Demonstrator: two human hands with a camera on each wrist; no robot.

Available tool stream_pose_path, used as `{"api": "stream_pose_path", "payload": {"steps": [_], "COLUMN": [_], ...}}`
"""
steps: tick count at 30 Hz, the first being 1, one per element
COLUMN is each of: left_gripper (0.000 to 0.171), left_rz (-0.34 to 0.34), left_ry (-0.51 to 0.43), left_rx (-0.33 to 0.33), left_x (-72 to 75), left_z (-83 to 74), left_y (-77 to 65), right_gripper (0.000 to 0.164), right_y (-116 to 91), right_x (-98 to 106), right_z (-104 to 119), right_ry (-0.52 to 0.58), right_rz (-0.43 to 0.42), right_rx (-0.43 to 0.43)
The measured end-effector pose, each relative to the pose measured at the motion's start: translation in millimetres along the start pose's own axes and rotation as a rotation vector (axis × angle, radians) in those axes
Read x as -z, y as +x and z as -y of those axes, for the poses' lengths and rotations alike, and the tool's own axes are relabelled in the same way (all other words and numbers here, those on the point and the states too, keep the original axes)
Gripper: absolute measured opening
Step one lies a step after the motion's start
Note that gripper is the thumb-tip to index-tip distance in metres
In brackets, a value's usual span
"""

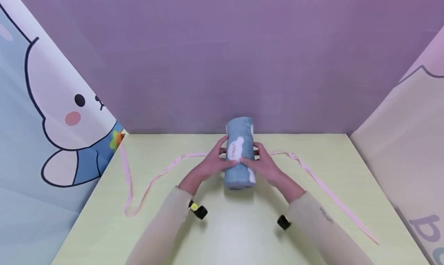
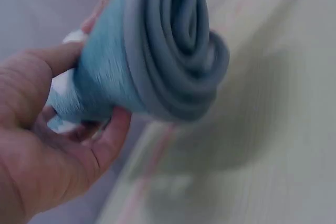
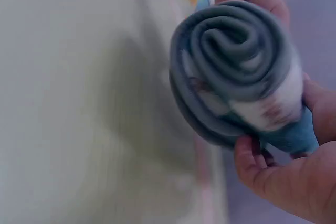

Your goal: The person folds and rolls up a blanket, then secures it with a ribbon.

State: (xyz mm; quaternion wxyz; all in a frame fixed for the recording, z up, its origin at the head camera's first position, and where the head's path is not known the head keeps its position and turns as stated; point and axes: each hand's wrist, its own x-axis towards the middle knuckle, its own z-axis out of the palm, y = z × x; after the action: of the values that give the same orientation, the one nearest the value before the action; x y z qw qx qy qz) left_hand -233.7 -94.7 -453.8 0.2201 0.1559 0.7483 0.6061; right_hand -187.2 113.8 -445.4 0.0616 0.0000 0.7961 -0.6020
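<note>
A rolled blue towel (image 1: 239,130) with white patches is held between both hands above the table. My left hand (image 1: 214,162) grips its left side, thumb across the front and fingers curled behind. On the opposite side my right hand (image 1: 265,164) holds it the same way. The spiral end of the towel (image 2: 173,51) faces the left wrist camera, and the right wrist view shows the coiled towel (image 3: 231,51) too. Behind the towel, a long pink ribbon (image 1: 166,170) lies across the table, its middle hidden by the hands and towel.
The pale yellow-green table (image 1: 239,234) meets a purple backdrop (image 1: 239,64) at its far edge. A cartoon-printed cloth (image 1: 69,114) hangs on the left, and a pale printed cloth (image 1: 402,141) on the right. The ribbon's right part (image 1: 333,197) runs toward the near right edge.
</note>
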Motion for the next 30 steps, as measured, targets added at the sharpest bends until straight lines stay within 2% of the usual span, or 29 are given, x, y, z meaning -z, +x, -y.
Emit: {"api": "stream_pose_path", "payload": {"steps": [3,5,7,11,15,18,21,22,24,26,28,29,30], "left_gripper": [0.088,0.083,0.075,0.066,0.067,0.068,0.065,0.063,0.06,0.057,0.054,0.054,0.055], "left_rz": [-0.053,-0.053,-0.053,-0.072,-0.074,-0.082,-0.111,-0.135,-0.18,-0.222,-0.262,-0.276,-0.278], "left_ry": [0.159,0.268,0.318,0.192,0.134,0.103,0.082,0.113,0.246,0.405,0.527,0.543,0.519], "left_rx": [0.068,0.105,0.117,0.114,0.049,0.009,0.044,0.053,0.04,-0.016,-0.057,-0.058,-0.039], "left_x": [5.8,7.3,8.1,9.2,4.2,0.0,0.2,1.1,2.1,2.0,0.9,0.2,-0.5], "left_z": [14.6,19.1,17.3,0.8,-15.6,0.2,22.3,28.9,28.4,24.3,19.1,16.8,14.6], "left_y": [22.8,28.8,29.4,24.8,15.9,20.4,29.6,33.0,34.4,36.9,42.6,46.9,51.3], "right_gripper": [0.071,0.067,0.063,0.062,0.06,0.059,0.058,0.057,0.054,0.048,0.044,0.045,0.049], "right_y": [28,37,40,39,37,32,29,29,32,35,41,44,47], "right_x": [-3,-6,-10,-15,-21,-24,-26,-27,-28,-27,-26,-26,-27], "right_z": [-17,-27,-30,-26,-22,-25,-31,-33,-36,-35,-34,-33,-32], "right_ry": [-0.182,-0.311,-0.407,-0.445,-0.456,-0.464,-0.514,-0.546,-0.593,-0.627,-0.624,-0.604,-0.577], "right_rz": [-0.037,-0.061,-0.076,-0.072,-0.098,-0.155,-0.164,-0.161,-0.164,-0.195,-0.249,-0.267,-0.269], "right_rx": [0.049,0.101,0.163,0.255,0.296,0.307,0.293,0.29,0.324,0.397,0.417,0.401,0.361]}}
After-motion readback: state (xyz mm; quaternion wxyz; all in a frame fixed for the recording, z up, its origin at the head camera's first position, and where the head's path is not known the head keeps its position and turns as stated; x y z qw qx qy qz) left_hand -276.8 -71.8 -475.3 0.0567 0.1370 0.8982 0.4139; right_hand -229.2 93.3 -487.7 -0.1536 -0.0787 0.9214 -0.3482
